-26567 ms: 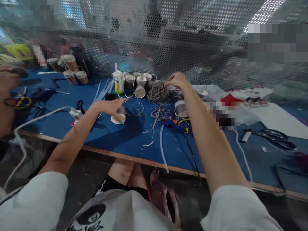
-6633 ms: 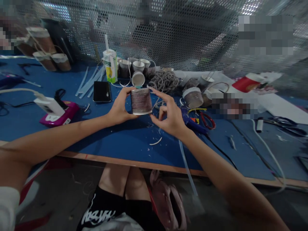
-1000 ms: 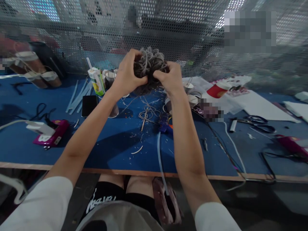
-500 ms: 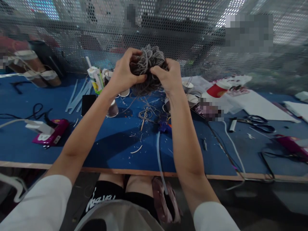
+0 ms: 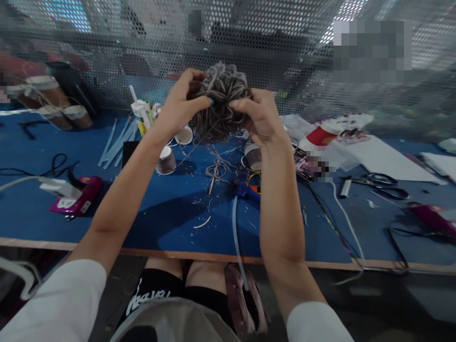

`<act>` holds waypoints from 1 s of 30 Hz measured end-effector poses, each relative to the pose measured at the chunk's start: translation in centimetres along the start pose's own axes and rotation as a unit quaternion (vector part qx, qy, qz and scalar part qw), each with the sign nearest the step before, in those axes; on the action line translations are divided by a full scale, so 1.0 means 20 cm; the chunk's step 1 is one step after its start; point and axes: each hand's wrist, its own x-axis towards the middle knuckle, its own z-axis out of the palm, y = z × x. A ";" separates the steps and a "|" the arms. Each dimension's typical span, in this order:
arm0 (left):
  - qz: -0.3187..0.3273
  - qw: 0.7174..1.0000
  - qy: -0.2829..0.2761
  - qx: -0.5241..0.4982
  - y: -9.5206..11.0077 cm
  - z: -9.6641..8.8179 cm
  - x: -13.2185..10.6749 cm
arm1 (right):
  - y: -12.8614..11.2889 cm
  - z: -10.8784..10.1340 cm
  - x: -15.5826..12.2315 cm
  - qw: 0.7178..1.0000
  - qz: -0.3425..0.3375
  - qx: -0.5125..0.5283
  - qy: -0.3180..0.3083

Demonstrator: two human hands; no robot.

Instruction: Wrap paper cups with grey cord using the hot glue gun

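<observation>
I hold a tangled ball of grey-brown string (image 5: 221,102) up in the air above the blue table (image 5: 171,209). My left hand (image 5: 180,107) grips its left side with curled fingers. On the right side, my right hand (image 5: 258,118) pinches into the strands. A loose strand hangs from the ball down toward the table. A paper cup wrapped in string (image 5: 166,160) lies on its side below my left wrist. Another wrapped cup (image 5: 252,156) stands by my right wrist.
A juice carton with a straw (image 5: 140,114), several paper cups, a phone (image 5: 127,151), a pink glue gun (image 5: 76,199), a blue glue gun (image 5: 245,190), scissors (image 5: 384,185), a red cup (image 5: 318,135), cables and string scraps cover the table. A perforated metal screen (image 5: 285,57) stands behind.
Both hands have kept the string ball raised and worked their fingers deeper into it; the ball rose slightly and my right hand shifted a little to the right.
</observation>
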 end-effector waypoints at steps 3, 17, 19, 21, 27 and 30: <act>0.006 1.000 -0.004 0.023 0.03 0.01 -0.01 | -0.03 0.00 -0.02 0.999 -0.016 0.032 0.014; 0.034 0.991 0.062 0.113 0.03 0.02 -0.03 | -0.06 0.08 -0.03 0.983 -0.067 -0.128 0.112; 0.038 0.993 0.065 0.088 0.03 0.02 -0.02 | -0.06 0.08 -0.03 0.984 -0.059 -0.127 0.108; 0.029 0.998 0.046 0.035 0.04 0.00 -0.01 | -0.07 0.07 -0.03 0.988 -0.052 -0.117 0.089; 0.011 1.000 0.003 -0.018 0.08 -0.04 -0.02 | -0.08 0.01 -0.02 0.989 -0.064 -0.103 0.085; 0.009 1.000 0.008 -0.005 0.08 -0.02 -0.03 | -0.08 0.02 -0.03 0.983 -0.085 -0.113 0.116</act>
